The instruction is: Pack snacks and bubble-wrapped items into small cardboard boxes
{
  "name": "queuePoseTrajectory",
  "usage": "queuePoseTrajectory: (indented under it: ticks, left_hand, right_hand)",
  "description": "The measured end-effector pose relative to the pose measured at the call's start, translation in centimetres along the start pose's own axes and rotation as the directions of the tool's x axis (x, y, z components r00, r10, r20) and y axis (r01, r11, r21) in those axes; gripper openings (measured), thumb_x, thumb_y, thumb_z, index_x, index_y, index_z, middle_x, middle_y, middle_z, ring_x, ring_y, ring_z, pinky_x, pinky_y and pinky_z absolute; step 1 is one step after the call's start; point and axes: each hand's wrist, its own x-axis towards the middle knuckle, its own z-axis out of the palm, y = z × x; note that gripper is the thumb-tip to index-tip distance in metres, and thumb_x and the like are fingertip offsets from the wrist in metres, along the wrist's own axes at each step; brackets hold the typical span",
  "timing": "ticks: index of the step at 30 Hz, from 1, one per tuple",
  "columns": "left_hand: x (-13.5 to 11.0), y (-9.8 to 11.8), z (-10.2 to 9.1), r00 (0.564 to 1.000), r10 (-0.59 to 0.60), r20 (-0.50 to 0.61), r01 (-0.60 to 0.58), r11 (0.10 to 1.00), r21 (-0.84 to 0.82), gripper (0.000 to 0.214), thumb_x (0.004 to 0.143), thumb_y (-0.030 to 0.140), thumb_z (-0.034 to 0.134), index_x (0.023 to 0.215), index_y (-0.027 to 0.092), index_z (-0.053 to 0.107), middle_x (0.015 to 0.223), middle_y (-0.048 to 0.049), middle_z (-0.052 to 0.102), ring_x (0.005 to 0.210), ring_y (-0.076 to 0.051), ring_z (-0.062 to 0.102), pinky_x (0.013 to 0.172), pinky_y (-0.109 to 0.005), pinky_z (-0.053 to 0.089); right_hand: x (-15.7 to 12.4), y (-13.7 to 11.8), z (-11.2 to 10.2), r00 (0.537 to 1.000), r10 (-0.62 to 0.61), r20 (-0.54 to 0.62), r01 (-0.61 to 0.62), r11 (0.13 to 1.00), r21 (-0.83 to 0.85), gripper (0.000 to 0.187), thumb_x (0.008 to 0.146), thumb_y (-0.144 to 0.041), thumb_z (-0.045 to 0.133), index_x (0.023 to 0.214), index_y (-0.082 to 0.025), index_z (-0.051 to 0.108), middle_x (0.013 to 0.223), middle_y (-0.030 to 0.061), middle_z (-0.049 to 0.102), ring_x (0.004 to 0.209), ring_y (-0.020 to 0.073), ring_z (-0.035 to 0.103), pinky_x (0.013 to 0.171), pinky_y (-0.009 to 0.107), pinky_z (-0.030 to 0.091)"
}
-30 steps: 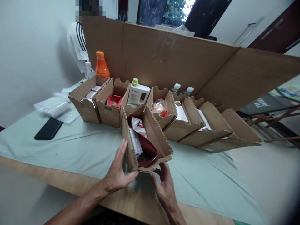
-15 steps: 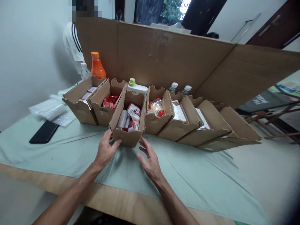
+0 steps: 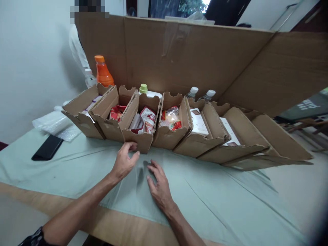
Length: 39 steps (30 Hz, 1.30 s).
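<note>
In front of me a cardboard bin (image 3: pixel 139 139) stands third from the left in a row of similar open bins. Inside it lie a red and white food packet (image 3: pixel 148 119) and a silvery clear packet (image 3: pixel 137 123). My left hand (image 3: pixel 126 159) is at the bin's front left, fingers apart, with its fingertips at or very near the front wall. Just above the cloth, my right hand (image 3: pixel 159 184) is apart from the bin, its fingers spread and nothing in them.
Neighbouring bins hold a red packet (image 3: pixel 117 112), a snack bag (image 3: pixel 172 118) and white boxes (image 3: pixel 198 121). Behind stand an orange bottle (image 3: pixel 104 73), a green-capped bottle (image 3: pixel 144 89) and a cardboard panel (image 3: pixel 200 58). A black phone-like object (image 3: pixel 48 147) and bubble wrap (image 3: pixel 55 123) lie left.
The third bin has slid back into line with its neighbours. My right hand has drawn away from it toward me, and my left hand has shifted a little to the right.
</note>
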Motion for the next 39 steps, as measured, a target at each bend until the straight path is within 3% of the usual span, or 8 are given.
queuePoseTrajectory:
  ticks: [4, 8, 15, 19, 24, 29, 34, 39]
  left_hand:
    - [3.6, -0.8, 1.8, 0.999, 0.034, 0.032, -0.034, 0.999, 0.011, 0.034, 0.082, 0.023, 0.061, 0.115, 0.017, 0.062, 0.11, -0.0103, 0.069, 0.104, -0.023, 0.068, 0.093, -0.04, 0.057]
    - [3.2, -0.9, 2.1, 0.996, 0.044, 0.082, -0.047, 0.998, 0.042, 0.04, 0.079, 0.02, 0.062, 0.119, 0.016, 0.063, 0.114, -0.0119, 0.069, 0.106, -0.025, 0.068, 0.094, -0.042, 0.057]
    - [-4.2, -2.5, -5.9, 0.996, 0.041, 0.074, -0.053, 0.985, 0.161, 0.024, 0.085, 0.024, 0.06, 0.107, 0.022, 0.072, 0.119, -0.0096, 0.071, 0.114, -0.027, 0.067, 0.088, -0.039, 0.061]
    - [-8.1, -4.5, -10.0, 0.998, -0.01, -0.058, 0.023, 0.972, 0.236, 0.021, 0.091, 0.028, 0.059, 0.105, 0.023, 0.074, 0.115, -0.0098, 0.075, 0.108, -0.027, 0.07, 0.081, -0.039, 0.063]
    - [-10.4, -5.7, -10.6, 0.979, 0.021, -0.204, 0.029, 0.971, 0.236, 0.02, 0.091, 0.028, 0.059, 0.099, 0.023, 0.076, 0.112, -0.0111, 0.075, 0.105, -0.029, 0.072, 0.072, -0.038, 0.064]
    - [-10.6, -5.5, -10.3, 0.967, -0.021, -0.254, 0.073, 0.978, 0.195, 0.02, 0.09, 0.027, 0.057, 0.099, 0.023, 0.076, 0.116, -0.0123, 0.073, 0.106, -0.029, 0.072, 0.068, -0.037, 0.064]
    - [-10.6, -5.3, -10.9, 0.926, -0.132, -0.353, 0.173, 0.981, 0.089, 0.027, 0.093, 0.032, 0.057, 0.114, 0.02, 0.069, 0.13, -0.0149, 0.067, 0.119, -0.03, 0.066, 0.069, -0.034, 0.063]
    - [-11.6, -5.7, -12.2, 0.859, -0.267, -0.437, 0.24, 0.964, -0.117, 0.047, 0.092, 0.039, 0.062, 0.134, 0.021, 0.056, 0.138, -0.0152, 0.061, 0.121, -0.029, 0.064, 0.105, -0.05, 0.054]
  right_hand:
    - [-0.1, 0.1, 0.1, 1.0, -0.021, 0.01, 0.021, 0.999, -0.032, 0.036, 0.091, -0.017, 0.055, 0.124, -0.023, 0.068, 0.143, 0.0133, 0.062, 0.134, 0.026, 0.058, 0.111, 0.046, 0.051]
    - [-0.1, 0.1, -0.1, 0.999, -0.043, 0.008, 0.043, 0.998, -0.044, 0.033, 0.092, -0.018, 0.055, 0.121, -0.021, 0.07, 0.142, 0.0149, 0.063, 0.133, 0.0265, 0.059, 0.11, 0.046, 0.052]
    - [1.5, -1.6, -1.8, 0.99, -0.067, 0.126, 0.07, 0.997, -0.017, 0.026, 0.093, -0.019, 0.056, 0.113, -0.023, 0.072, 0.126, 0.0119, 0.074, 0.115, 0.025, 0.07, 0.098, 0.043, 0.059]
    - [6.6, -6.8, -2.7, 0.965, -0.126, 0.229, 0.127, 0.992, 0.011, 0.04, 0.095, -0.022, 0.052, 0.134, -0.023, 0.062, 0.116, 0.0074, 0.076, 0.084, 0.017, 0.074, 0.082, 0.032, 0.062]
    - [16.2, -14.3, -0.7, 0.958, -0.144, 0.247, 0.183, 0.973, -0.142, 0.064, 0.095, -0.023, 0.053, 0.157, -0.023, 0.038, 0.1, 0.0014, 0.078, 0.081, 0.0176, 0.072, 0.082, 0.03, 0.055]
    - [21.2, -16.5, 2.4, 0.958, 0.056, 0.281, 0.087, 0.877, -0.472, 0.033, 0.096, -0.022, 0.054, 0.123, -0.021, 0.071, 0.092, 0.008, 0.08, 0.087, 0.0258, 0.074, 0.077, 0.031, 0.05]
    - [16.9, -16.8, 2.2, 0.954, -0.008, 0.3, 0.136, 0.903, -0.408, 0.026, 0.097, -0.019, 0.051, 0.102, -0.023, 0.076, 0.087, 0.0034, 0.079, 0.08, 0.0196, 0.073, 0.072, 0.026, 0.046]
    - [8.0, -17.1, -3.6, 0.914, -0.127, 0.386, 0.18, 0.978, -0.104, 0.027, 0.095, -0.019, 0.049, 0.101, -0.024, 0.075, 0.083, 0.0009, 0.078, 0.072, 0.0157, 0.073, 0.068, 0.023, 0.05]
